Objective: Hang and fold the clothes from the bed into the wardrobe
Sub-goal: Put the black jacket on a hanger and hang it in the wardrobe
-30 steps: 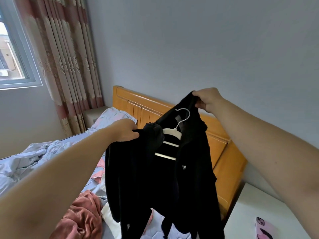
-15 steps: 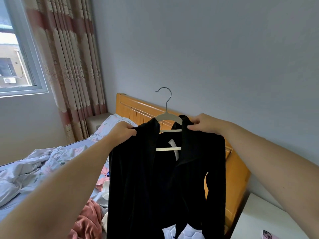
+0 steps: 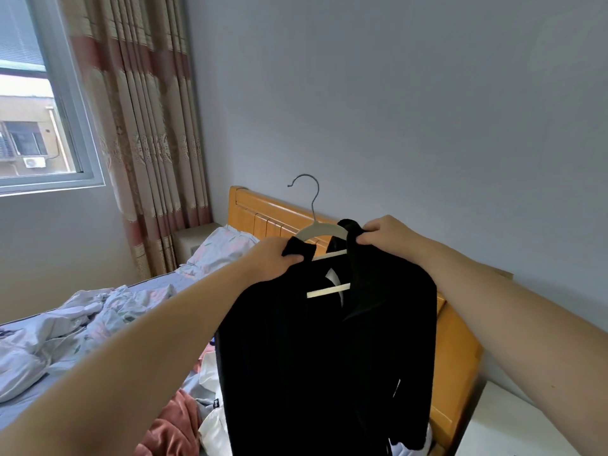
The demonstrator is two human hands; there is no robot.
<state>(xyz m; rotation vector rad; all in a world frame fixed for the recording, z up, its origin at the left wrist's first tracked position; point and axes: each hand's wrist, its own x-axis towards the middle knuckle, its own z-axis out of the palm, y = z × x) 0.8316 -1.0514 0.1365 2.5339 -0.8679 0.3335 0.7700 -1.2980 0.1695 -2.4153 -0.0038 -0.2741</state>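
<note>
Holding the black cardigan (image 3: 322,357) on its white hanger (image 3: 317,229) in front of the wooden headboard (image 3: 263,212), pinching one shoulder with the left hand (image 3: 273,261) and the other with the right hand (image 3: 385,236), probably risking a shoulder slipping off if releasing unevenly.

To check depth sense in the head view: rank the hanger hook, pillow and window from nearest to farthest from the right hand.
1. hanger hook: just up and left of the right hand, which grips the black top.
2. pillow: farther left, lower.
3. window: far left wall.
</note>
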